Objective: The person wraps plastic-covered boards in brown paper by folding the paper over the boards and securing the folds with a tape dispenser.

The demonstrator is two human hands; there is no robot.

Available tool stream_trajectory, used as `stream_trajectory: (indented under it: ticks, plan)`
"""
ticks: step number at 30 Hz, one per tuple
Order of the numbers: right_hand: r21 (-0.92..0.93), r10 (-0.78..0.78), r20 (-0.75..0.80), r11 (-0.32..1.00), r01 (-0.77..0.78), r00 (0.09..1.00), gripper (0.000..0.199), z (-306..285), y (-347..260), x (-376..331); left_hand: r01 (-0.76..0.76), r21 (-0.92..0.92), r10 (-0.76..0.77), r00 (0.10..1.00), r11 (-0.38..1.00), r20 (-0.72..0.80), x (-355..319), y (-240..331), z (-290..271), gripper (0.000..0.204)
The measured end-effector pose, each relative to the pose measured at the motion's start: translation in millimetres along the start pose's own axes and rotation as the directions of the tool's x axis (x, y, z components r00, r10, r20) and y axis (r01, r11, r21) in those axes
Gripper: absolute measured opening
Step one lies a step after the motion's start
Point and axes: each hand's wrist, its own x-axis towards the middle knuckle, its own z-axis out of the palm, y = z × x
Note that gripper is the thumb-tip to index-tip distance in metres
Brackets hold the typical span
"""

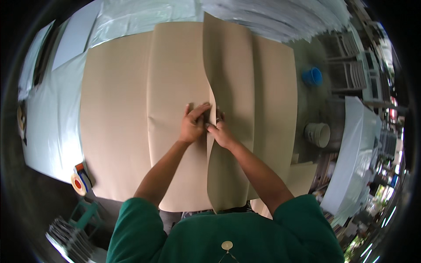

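A large sheet of brown kraft paper (180, 65) lies over the work surface in wide folds. Its upper flap (229, 65) rises along a wavy edge running from the far side to the near side. My right hand (222, 133) pinches this edge near the middle, thumb on the left of it and some fingers hidden behind the flap. Just to the left, my left hand (193, 126) rests on the paper with its fingers spread, their tips close to the same edge. The two thumbs nearly meet.
A tape dispenser (80, 180) sits at the near left corner. Clear plastic-wrapped stacks (276, 17) lie along the far side. On the floor to the right are a blue bucket (312, 76) and a white bucket (317, 134). A green stool (85, 214) stands at lower left.
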Motion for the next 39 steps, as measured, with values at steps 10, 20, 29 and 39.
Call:
stream_trajectory:
  ticks: [10, 20, 29, 39]
  plan:
    - [-0.465, -0.172, -0.093, 0.879, 0.110, 0.981, 0.045, 13, -17, -6, 0.528, 0.204, -0.381, 0.784, 0.824, -0.490, -172, -61, -87, 0.033]
    - [-0.501, -0.140, 0.020, 0.855, 0.131, 0.990, 0.040, 11, -20, -3, 0.384, 0.195, -0.262, 0.849, 0.903, -0.459, 219, -77, -128, 0.036]
    - [-0.447, -0.065, 0.021, 0.892, 0.068, 0.998, 0.044, 15, 11, -8, 0.508, 0.457, -0.513, 0.849, 0.730, -0.124, -210, -73, -122, 0.039]
    - [-0.340, -0.229, 0.241, 0.890, 0.303, 0.943, 0.031, 4, -25, 7, 0.872, 0.479, -0.277, 0.436, -0.106, -0.856, -386, -196, -562, 0.057]
